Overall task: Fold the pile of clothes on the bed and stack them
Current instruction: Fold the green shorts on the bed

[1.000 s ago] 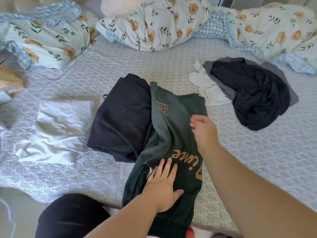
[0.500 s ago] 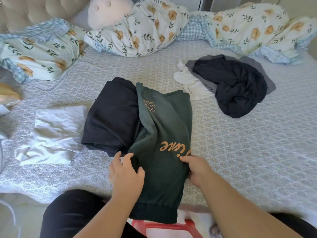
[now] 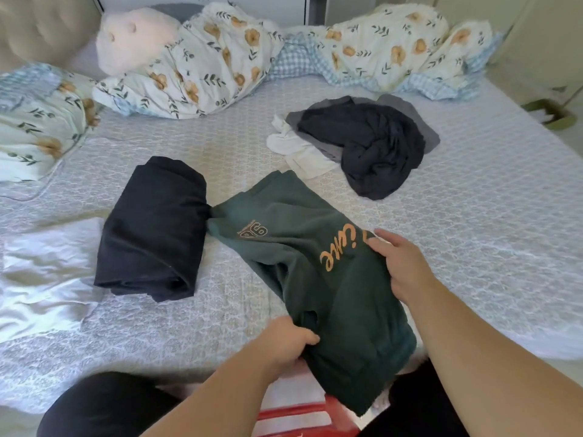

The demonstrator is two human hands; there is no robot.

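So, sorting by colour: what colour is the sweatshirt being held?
Dark green sweatshirt with orange lettering; head view.

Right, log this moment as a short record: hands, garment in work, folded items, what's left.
left hand: grips the near edge of the green sweatshirt
right hand: holds its right edge by the orange lettering
folded: black garment, white garment to its left
unfolded: dark pile with white cloth
surface: bed
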